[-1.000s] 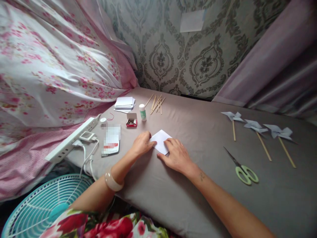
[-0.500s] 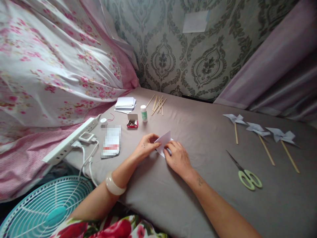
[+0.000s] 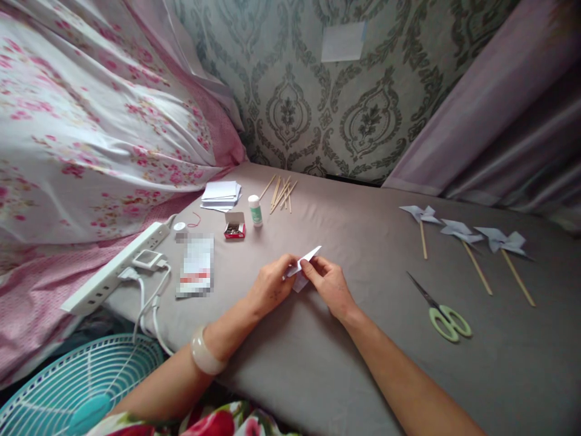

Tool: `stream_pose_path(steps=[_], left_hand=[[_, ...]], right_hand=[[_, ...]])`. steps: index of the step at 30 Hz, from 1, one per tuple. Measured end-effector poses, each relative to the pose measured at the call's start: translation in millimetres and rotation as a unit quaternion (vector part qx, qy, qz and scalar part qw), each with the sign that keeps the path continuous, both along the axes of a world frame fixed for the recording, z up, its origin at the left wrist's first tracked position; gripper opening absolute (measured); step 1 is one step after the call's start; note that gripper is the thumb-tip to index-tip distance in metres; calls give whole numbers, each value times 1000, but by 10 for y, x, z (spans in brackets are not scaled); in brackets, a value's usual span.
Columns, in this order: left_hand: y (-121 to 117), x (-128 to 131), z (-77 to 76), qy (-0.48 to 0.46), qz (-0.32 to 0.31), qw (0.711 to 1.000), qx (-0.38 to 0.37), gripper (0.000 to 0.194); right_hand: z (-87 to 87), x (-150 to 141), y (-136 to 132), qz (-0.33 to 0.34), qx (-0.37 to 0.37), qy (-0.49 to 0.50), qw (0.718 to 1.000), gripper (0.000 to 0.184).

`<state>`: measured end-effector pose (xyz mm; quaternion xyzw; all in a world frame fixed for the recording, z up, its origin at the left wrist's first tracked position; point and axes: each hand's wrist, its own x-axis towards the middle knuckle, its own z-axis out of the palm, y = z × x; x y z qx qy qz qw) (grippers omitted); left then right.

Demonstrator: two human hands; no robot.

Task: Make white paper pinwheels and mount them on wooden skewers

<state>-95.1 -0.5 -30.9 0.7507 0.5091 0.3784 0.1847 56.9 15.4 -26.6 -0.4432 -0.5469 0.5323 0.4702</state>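
Between my two hands is a small piece of white paper [image 3: 310,255], folded and tilted up off the cloth. My left hand [image 3: 275,280] pinches its left side, with the fingertips partly hidden behind the paper. On the other side my right hand [image 3: 327,283] grips the paper, its thumb pressed on the near face. A lower flap of the sheet hangs below the fingers. To the right, scissors [image 3: 439,315] with green handles lie on the cloth. Beyond them are three white paper pinwheels [image 3: 460,232] on wooden sticks.
Behind my hands stand a glue stick [image 3: 255,212] and an open red box of small metal pieces [image 3: 235,229]. Wooden sticks [image 3: 282,195] and a stack of white paper [image 3: 220,195] lie farther back. A power strip [image 3: 118,264] with cables and a teal fan [image 3: 86,387] are at left.
The paper has gone from standing open toward me to a narrower, tilted fold. My right hand has turned so its thumb presses on the paper. The view has shifted slightly.
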Motion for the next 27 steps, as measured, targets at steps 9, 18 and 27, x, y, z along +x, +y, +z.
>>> stream_pose_path(steps=[9, 18, 27], left_hand=[[4, 36, 21, -98, 8, 995, -30, 33], [-2, 64, 28, -102, 26, 993, -62, 30], [-12, 64, 47, -95, 14, 993, -62, 37]], right_hand=[[-31, 8, 19, -3, -21, 44, 999, 37], [46, -2, -14, -7, -7, 39, 999, 34], [44, -37, -32, -12, -34, 76, 996, 33]])
